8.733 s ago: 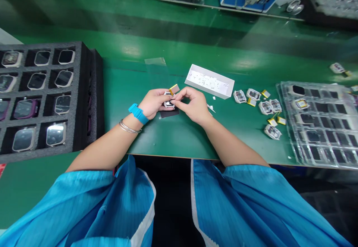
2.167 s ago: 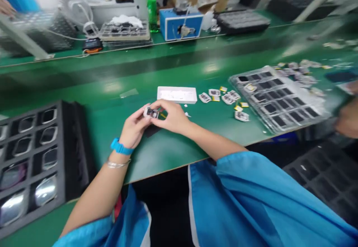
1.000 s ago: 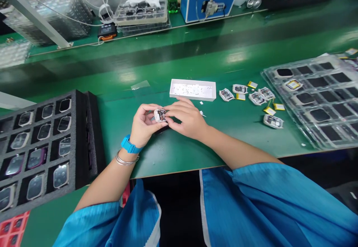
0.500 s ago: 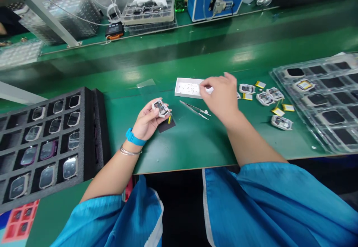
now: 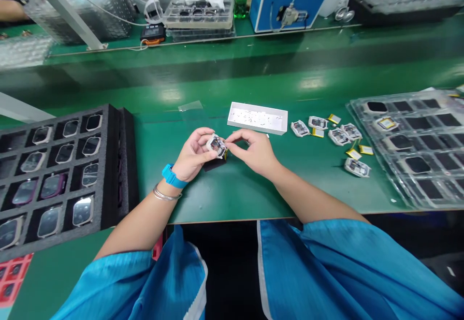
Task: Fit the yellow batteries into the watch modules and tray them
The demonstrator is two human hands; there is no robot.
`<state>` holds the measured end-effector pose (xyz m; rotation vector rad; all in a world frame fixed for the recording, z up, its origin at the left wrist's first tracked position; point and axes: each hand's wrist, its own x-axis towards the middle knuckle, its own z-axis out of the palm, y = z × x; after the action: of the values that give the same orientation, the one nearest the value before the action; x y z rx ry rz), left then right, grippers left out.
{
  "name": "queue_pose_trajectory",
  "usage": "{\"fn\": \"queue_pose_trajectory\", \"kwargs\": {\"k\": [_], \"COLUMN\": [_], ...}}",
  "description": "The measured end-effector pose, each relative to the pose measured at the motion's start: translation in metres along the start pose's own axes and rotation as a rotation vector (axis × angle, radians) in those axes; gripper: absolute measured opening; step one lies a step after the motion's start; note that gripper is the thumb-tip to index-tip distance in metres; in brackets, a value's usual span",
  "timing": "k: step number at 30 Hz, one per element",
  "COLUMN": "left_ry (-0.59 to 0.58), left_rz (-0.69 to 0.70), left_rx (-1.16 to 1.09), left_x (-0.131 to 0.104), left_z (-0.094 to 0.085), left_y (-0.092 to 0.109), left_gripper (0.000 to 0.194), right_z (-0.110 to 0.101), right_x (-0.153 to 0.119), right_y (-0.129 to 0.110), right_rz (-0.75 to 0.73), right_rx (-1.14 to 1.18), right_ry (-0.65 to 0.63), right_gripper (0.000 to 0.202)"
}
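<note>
In the head view my left hand (image 5: 194, 153) grips an open smartwatch housing (image 5: 216, 146), white-rimmed with its circuitry exposed, between thumb and fingers. A small yellow battery (image 5: 225, 154) shows at the housing's right side. My right hand (image 5: 253, 151) is closed in a pinch at that same right edge; what lies between its fingertips is too small to make out. Under the housing lies a black pad (image 5: 214, 164), partly covered. Behind the hands stands a shallow white box (image 5: 258, 118) with tiny dark parts in it. The tweezers are mostly hidden by my right hand.
Several open watch housings (image 5: 339, 136) and yellow batteries (image 5: 353, 153) lie to the right, beside stacked clear trays (image 5: 431, 151). A black foam tray (image 5: 108, 165) of watches fills the left. A clear film (image 5: 191, 110) and a blue machine (image 5: 290, 8) are farther back.
My right hand has come from the white box leftward and nearer, to the watch housing. My left hand still holds the housing, now tilted differently. The camera view has shifted slightly.
</note>
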<state>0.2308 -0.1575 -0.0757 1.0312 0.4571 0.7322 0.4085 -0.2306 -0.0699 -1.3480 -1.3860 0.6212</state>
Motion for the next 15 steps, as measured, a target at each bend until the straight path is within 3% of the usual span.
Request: {"fn": "queue_pose_trajectory", "kwargs": {"k": [4, 10, 15], "left_ry": [0.013, 0.058, 0.07], "left_rz": [0.031, 0.116, 0.104], "left_rx": [0.054, 0.119, 0.119], "left_x": [0.002, 0.003, 0.003], "left_z": [-0.002, 0.0, 0.001], "left_y": [-0.005, -0.011, -0.013], "left_gripper": [0.063, 0.059, 0.057], "right_z": [0.0, 0.003, 0.003], "right_x": [0.001, -0.001, -0.002], "right_y": [0.005, 0.008, 0.01], "right_rz": [-0.054, -0.272, -0.357], "right_rx": [-0.073, -0.316, -0.441], "right_ry": [0.006, 0.022, -0.024], "right_gripper": [0.008, 0.01, 0.016]}}
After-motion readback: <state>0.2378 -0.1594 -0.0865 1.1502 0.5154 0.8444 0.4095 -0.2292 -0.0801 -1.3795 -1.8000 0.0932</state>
